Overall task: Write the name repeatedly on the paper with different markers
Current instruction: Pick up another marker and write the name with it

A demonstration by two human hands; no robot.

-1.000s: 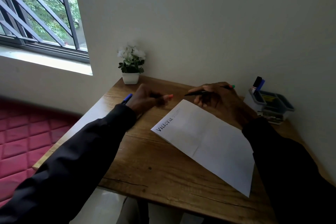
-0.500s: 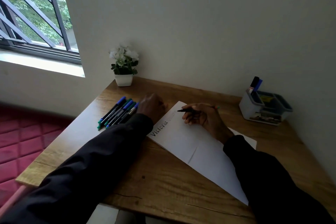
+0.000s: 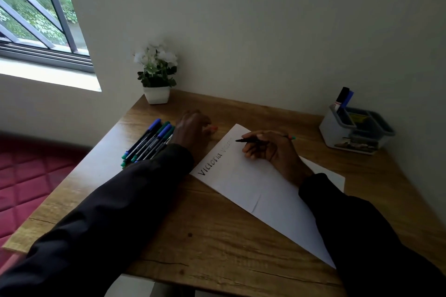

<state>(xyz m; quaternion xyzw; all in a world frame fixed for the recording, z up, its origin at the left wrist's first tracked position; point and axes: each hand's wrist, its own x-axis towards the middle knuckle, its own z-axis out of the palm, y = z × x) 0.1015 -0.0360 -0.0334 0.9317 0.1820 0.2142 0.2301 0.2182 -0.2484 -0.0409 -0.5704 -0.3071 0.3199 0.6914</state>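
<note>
Paper (image 3: 253,183), in the head view, lies slantwise on the desk (image 3: 217,236), its long axis running from frame centre to lower right, with the name written along its upper-left edge. Our right hand (image 3: 272,149) rests on it, pinching a black marker (image 3: 251,140) whose tip points at that line's upper end. Our left hand (image 3: 193,128) sits just off that edge beside the spare markers (image 3: 149,142), and we cannot tell whether it holds anything.

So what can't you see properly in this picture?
Head view:
- Faint second word after "Victoria" on the paper: too pale to read.
- Markers: near ends hidden under the left sleeve.
- Left hand: fingers turned away; holding something or not, unclear.
- Marker in the right hand: ink colour unclear.
- Organiser contents: too dark.
</note>
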